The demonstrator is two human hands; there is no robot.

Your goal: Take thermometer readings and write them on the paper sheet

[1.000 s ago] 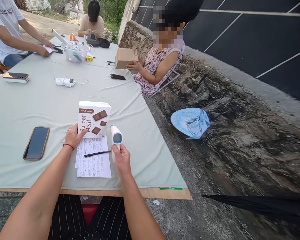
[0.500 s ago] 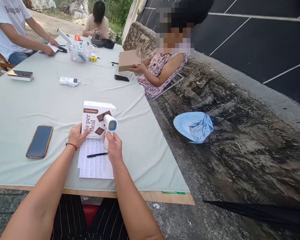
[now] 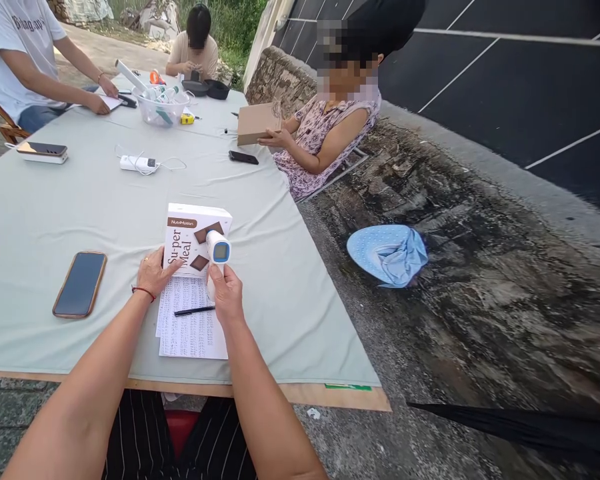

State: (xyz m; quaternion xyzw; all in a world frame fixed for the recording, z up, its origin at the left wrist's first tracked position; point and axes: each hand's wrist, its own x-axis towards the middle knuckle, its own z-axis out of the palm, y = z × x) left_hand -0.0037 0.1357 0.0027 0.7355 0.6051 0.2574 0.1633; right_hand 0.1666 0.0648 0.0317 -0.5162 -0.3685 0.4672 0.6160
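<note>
My right hand (image 3: pixel 227 293) is wrapped round the handle of a white and blue infrared thermometer (image 3: pixel 221 251), its small screen turned towards me. The thermometer's head is in front of a white food box (image 3: pixel 180 233) printed "Su-per Meal". My left hand (image 3: pixel 155 272) grips the box's lower left edge, thumb on the front face and the other fingers mostly hidden behind. Below the box lie sheets of paper (image 3: pixel 193 337) covered in small writing, with a black pen (image 3: pixel 194 311) across them. A phone (image 3: pixel 80 284) in a brown case rests left of my left hand.
Further up the cloth-covered table (image 3: pixel 100 220) are a white power strip (image 3: pixel 138 163), a black phone (image 3: pixel 243 157) and a clear basket (image 3: pixel 163 113) of bottles. One person holds a cardboard box (image 3: pixel 259 123); two others sit farther off. A blue hat (image 3: pixel 387 255) lies on the ground at right.
The thermometer in my right hand has shifted slightly left and down. My left hand stays on the food box. The person at far left has moved the paper a little.
</note>
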